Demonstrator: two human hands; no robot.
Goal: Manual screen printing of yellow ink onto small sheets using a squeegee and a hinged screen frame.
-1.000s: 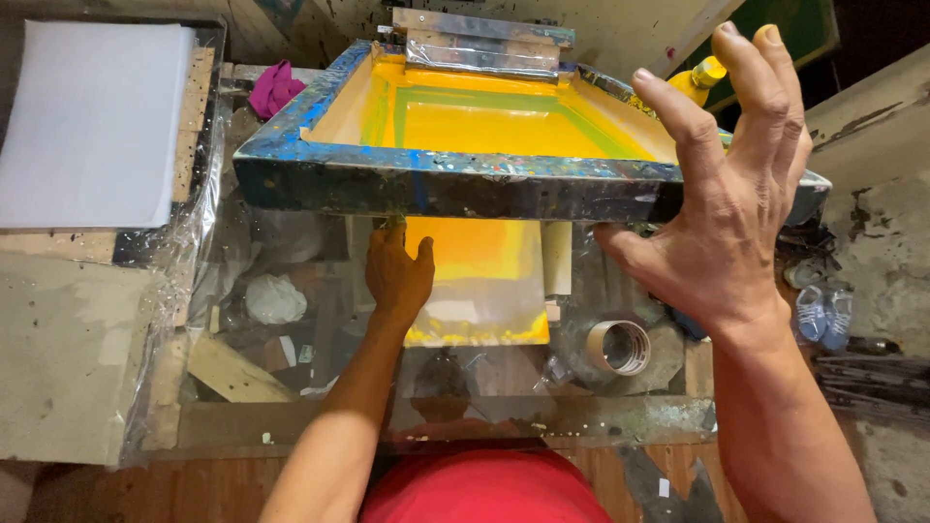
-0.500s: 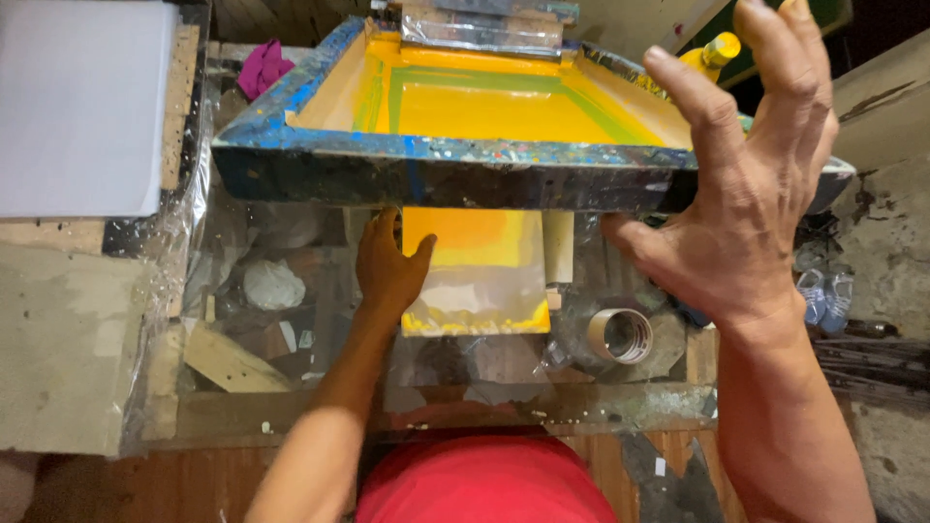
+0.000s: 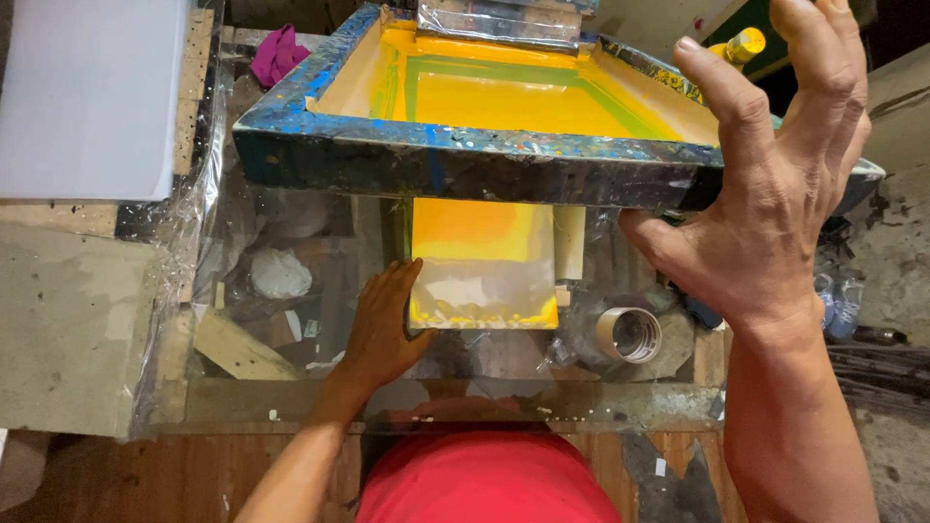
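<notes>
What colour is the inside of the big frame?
Mostly yellow, with green streaks, on the screen frame, seen in the head view.

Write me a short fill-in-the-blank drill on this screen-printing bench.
1. The right hand grips the raised printing frame's ____ corner.
2. The left hand rests at the ____ edge of the yellow printed sheet.
3. The tape roll lies to the sheet's ____.

Missing words: right; left; right
</notes>
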